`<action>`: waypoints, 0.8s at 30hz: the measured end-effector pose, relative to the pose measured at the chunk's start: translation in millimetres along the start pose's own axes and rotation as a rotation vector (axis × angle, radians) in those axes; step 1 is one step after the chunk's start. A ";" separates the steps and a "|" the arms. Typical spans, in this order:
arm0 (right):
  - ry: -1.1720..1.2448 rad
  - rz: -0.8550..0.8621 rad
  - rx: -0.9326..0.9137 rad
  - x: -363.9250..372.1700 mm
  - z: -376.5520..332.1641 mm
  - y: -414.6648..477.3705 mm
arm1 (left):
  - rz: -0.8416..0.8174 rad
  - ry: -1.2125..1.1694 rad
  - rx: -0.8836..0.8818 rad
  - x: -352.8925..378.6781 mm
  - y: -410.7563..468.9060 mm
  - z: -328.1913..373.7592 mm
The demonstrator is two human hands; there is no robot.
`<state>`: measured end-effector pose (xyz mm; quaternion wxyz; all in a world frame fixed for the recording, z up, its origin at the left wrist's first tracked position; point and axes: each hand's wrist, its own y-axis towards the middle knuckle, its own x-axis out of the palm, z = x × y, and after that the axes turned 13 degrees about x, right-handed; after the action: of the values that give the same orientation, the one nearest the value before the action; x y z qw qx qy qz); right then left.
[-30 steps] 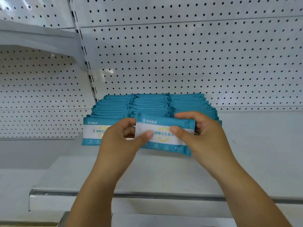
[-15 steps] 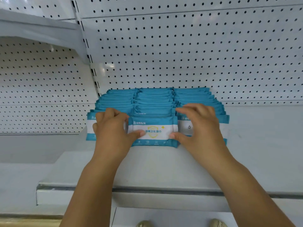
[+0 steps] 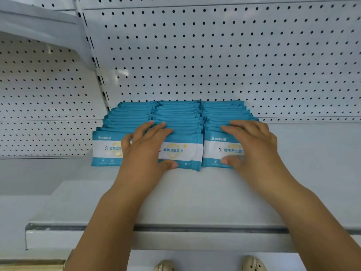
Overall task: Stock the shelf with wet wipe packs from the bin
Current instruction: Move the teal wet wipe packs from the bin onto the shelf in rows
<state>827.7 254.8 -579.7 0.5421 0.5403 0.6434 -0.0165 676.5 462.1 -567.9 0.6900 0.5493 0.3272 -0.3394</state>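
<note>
Three rows of teal-and-white wet wipe packs (image 3: 179,114) stand upright on the white shelf (image 3: 195,196), against the pegboard. My left hand (image 3: 144,151) lies over the front pack of the middle row (image 3: 183,151), fingers straight across the tops and thumb on its lower front. It also hides part of the left row's front pack (image 3: 105,151). My right hand (image 3: 252,145) rests the same way on the right row's front pack (image 3: 216,151). No bin is in view.
A white pegboard wall (image 3: 214,55) backs the shelf. A higher shelf (image 3: 39,24) juts out at the upper left. The shelf's front lip (image 3: 175,229) runs below my forearms. Bare shelf surface lies to the right of the packs. My shoes (image 3: 165,266) show at the bottom.
The pack both hands held now stands at the front of the middle row. My right hand has moved from it to the right row; my left hand's fingers now lie over the tops.
</note>
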 end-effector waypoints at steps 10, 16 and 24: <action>0.023 -0.016 -0.021 -4.1 2.0 1.3 | -0.017 0.095 -0.049 2.3 1.7 17.0; 0.058 -0.005 0.020 -32.2 14.9 -20.6 | 0.054 0.010 0.005 2.9 -5.4 39.3; 0.031 0.056 0.126 -87.3 49.2 -66.8 | 0.218 -0.263 0.177 24.6 -6.2 119.3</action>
<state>798.5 138.0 -575.2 0.4974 0.5912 0.6340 -0.0333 694.4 341.5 -569.7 0.7085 0.5908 0.1416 -0.3591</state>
